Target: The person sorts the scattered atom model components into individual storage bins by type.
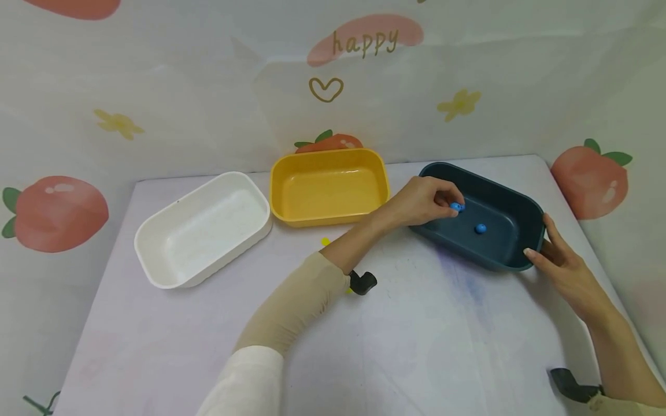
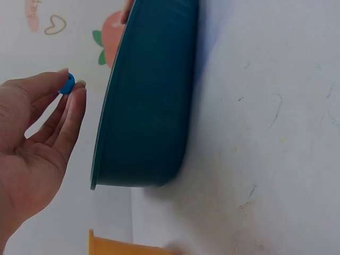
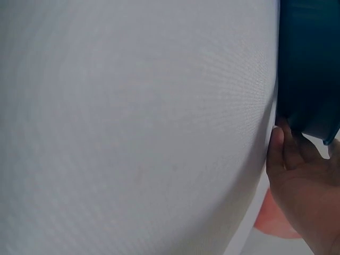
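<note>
Over the left part of a dark teal basin (image 1: 499, 202), my left hand (image 1: 424, 201) pinches a small blue bead (image 1: 457, 207) between thumb and fingertips. The left wrist view shows a hole in this bead (image 2: 67, 84) and the hand (image 2: 40, 127) beside the basin's outer wall (image 2: 146, 101). Another blue bead (image 1: 481, 229) lies on the basin floor. At the basin's right end, my right hand (image 1: 572, 277) grips the rim, thumb at the near corner and fingers along the outside. In the right wrist view its fingers (image 3: 291, 151) reach against the basin's underside.
A yellow basin (image 1: 328, 216) stands at the back middle, and a white basin (image 1: 208, 231) stands at the left. Yellow spots (image 1: 325, 241) mark the white tabletop (image 1: 395, 346) near the left forearm. A patterned cloth (image 1: 208, 86) hangs behind the table.
</note>
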Tool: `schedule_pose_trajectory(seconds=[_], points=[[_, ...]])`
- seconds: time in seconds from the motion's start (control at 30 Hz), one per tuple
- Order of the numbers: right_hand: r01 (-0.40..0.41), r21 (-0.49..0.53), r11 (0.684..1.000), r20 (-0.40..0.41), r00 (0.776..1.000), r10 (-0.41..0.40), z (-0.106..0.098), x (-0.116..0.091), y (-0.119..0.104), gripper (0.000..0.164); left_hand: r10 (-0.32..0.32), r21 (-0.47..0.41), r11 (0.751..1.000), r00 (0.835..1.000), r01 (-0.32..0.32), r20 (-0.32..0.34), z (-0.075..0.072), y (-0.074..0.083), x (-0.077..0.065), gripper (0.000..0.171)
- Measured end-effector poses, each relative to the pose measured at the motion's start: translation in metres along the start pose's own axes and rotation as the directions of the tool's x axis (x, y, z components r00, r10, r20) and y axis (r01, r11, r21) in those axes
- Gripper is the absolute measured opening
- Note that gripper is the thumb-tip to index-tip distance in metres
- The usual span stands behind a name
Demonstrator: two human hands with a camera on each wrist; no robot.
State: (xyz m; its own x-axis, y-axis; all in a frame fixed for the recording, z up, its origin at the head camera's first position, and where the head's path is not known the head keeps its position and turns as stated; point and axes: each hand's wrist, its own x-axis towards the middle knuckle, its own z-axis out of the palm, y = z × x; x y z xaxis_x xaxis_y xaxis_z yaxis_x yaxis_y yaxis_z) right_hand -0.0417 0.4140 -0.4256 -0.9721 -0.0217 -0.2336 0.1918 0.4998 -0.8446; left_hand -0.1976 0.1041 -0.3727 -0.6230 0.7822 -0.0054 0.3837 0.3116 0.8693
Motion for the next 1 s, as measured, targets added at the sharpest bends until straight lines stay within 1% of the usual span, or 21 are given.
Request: schedule_pose_trajectory(seconds=[0.17, 0.27, 0.4, 0.57, 0.77, 0.93, 1.0], points=[[0.019, 0.001, 1.0, -0.002, 1.0, -0.019, -0.002, 0.001, -0.002, 0.075, -0.016, 0.028, 0.999, 1.0, 0.016, 0.001, 0.004, -0.001, 0.005, 0.018], [0.015, 0.014, 1.0, 0.003, 1.0, -0.015, 0.0, 0.002, -0.002, 0.075, -0.02, 0.051, 0.998, 1.0, 0.02, -0.008, 0.005, -0.002, 0.007, 0.017], [0.003, 0.017, 1.0, 0.004, 1.0, -0.003, 0.002, 0.001, -0.001, 0.075, -0.027, 0.049, 0.998, 1.0, 0.027, 0.001, 0.009, -0.001, 0.012, 0.016], [0.005, -0.005, 1.0, -0.009, 1.0, -0.005, 0.0, 0.0, 0.0, 0.075, -0.031, 0.051, 0.998, 0.999, 0.03, 0.031, 0.016, 0.001, 0.022, 0.018], [-0.003, -0.003, 1.0, -0.005, 1.0, 0.003, -0.001, -0.001, -0.001, 0.075, -0.042, 0.053, 0.998, 0.997, 0.039, 0.067, 0.023, 0.003, 0.028, 0.016], [-0.004, 0.005, 1.0, -0.008, 1.0, 0.004, -0.001, -0.001, -0.002, 0.074, -0.08, 0.083, 0.994, 0.992, 0.071, 0.103, 0.028, 0.004, 0.032, 0.014], [-0.002, 0.003, 1.0, -0.006, 1.0, 0.002, 0.0, -0.001, -0.002, 0.075, -0.102, 0.074, 0.993, 0.988, 0.094, 0.118, 0.03, 0.003, 0.032, 0.014]])
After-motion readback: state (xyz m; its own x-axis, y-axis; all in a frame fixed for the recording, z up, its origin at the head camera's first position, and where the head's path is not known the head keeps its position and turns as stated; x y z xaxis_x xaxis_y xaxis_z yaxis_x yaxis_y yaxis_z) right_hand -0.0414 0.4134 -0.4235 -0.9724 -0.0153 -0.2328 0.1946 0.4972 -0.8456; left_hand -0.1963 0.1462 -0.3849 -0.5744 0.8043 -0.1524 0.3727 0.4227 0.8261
